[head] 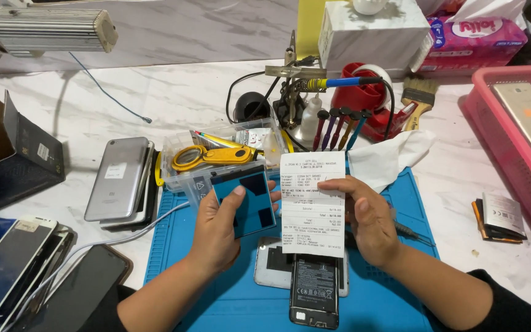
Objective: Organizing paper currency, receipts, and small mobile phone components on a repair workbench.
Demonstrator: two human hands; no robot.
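Head view: a white printed paper receipt [312, 203] is held upright above a blue silicone work mat [401, 203], pinched at its right edge by the right hand [369, 222], thumb in front and fingers behind. A small blue rectangular card-like panel with dark squares [247, 201] is gripped by the left hand [219, 230], thumb pressed on its face, fingers curled behind it. The receipt is judged to be very light, limp and easily creased or torn, so an edge pinch like the present one seems apt; the blue panel appears thin and stiff, best taken by its edges (its face may mark easily).

Below the receipt, one opened phone with its black battery exposed [314, 289] lies on the mat, partly over a silver phone back [271, 261]. One pair of yellow-handled scissors [213, 156] rests in a clear plastic tray [176, 161]. Four slim screwdrivers [338, 126] are counted standing behind. One pink plastic basket [511, 154] sits at the right, and one crumpled white tissue [388, 157] beside the receipt.
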